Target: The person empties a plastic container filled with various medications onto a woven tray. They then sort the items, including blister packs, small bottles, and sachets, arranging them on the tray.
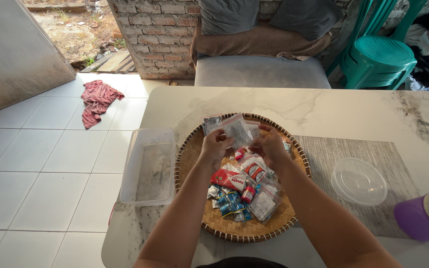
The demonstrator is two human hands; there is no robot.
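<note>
tray (190, 158) – tan woven | box (147, 166) – clear | mat (373, 149) – grey striped | cup (425, 216) – purple | chairs (381, 54) – teal

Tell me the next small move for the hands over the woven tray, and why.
Probably part the mouth of the clear plastic bag. Both the left hand and the right hand pinch it above the woven tray, clear of the loose packets lying below.

the surface (323, 114) looks like polished marble, smooth with a soft sheen. round tray (189, 154) is woven bamboo or rattan, matt and ribbed. the clear bag (237, 130) is thin glossy plastic (crinkly looking). box (147, 166) and lid (359, 181) are cloudy see-through plastic. placemat (333, 154) is coarse grey weave.
</note>
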